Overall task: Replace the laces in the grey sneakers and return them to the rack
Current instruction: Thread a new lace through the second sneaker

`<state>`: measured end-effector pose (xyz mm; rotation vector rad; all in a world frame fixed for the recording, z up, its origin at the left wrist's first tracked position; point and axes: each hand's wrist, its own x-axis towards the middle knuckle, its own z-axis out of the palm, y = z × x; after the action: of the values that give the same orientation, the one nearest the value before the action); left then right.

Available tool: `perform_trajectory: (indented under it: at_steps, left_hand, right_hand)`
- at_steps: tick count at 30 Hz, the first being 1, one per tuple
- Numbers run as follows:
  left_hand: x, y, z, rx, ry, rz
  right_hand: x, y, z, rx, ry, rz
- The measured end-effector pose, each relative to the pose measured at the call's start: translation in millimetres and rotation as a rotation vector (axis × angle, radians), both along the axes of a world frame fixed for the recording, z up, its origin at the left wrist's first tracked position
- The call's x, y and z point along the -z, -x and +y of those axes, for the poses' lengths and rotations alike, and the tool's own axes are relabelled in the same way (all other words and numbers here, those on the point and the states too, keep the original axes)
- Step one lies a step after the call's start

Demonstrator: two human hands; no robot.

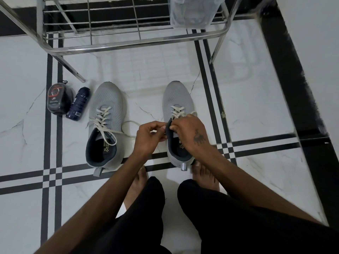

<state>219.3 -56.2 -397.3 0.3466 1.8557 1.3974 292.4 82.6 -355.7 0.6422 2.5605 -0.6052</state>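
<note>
Fingers of my left hand [146, 136] and right hand [190, 132] pinch the white lace [177, 111] over the right grey sneaker [177, 96]; left sneaker [108, 99] lies beyond.

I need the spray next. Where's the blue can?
The blue can lies on the floor at the left of the head view, between the black case and the left sneaker.

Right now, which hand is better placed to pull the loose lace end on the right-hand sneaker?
Left: the left hand already pinches the lace beside the right-hand sneaker, while the right hand grips its tongue.
</note>
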Motion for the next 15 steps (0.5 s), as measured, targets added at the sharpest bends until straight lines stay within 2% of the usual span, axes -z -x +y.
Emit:
perform_trajectory:
  at_steps: [3, 5, 7, 11, 13, 15]
  left_hand:
    - [0.3, 1.2, 4.4, -0.051, 0.023, 0.010]
    - [-1.3, 1.2, 7.5, -0.065, 0.060, 0.032]
    - [-4.4, 0.8, 8.6, -0.086, 0.083, 0.001]
    - [-17.9, 1.4, 3.2, -0.174, 0.011, -0.158]
    - [-27.4, 6.3, -7.3, -0.232, 0.024, -0.103]
    - [-34.9, 14.7, -27.4, -0.286, 0.115, 0.052]
  right_hand:
    - [1.4, -11.1, -6.3, 0.028, 0.010, 0.085]
    - [7.3, -26.9, -9.3, 0.168, -0.151, 0.319]
    - [13.1, -42.7, -12.2, 0.374, -0.201, 0.501]
    - [24.5, -65.8, -10.5, 0.544, -0.003, 0.480]
    - [25.6, -67.5, -7.6, 0.555, 0.016, 0.506]
    - [25.0, -67.1, -6.9, 0.501, -0.010, 0.510]
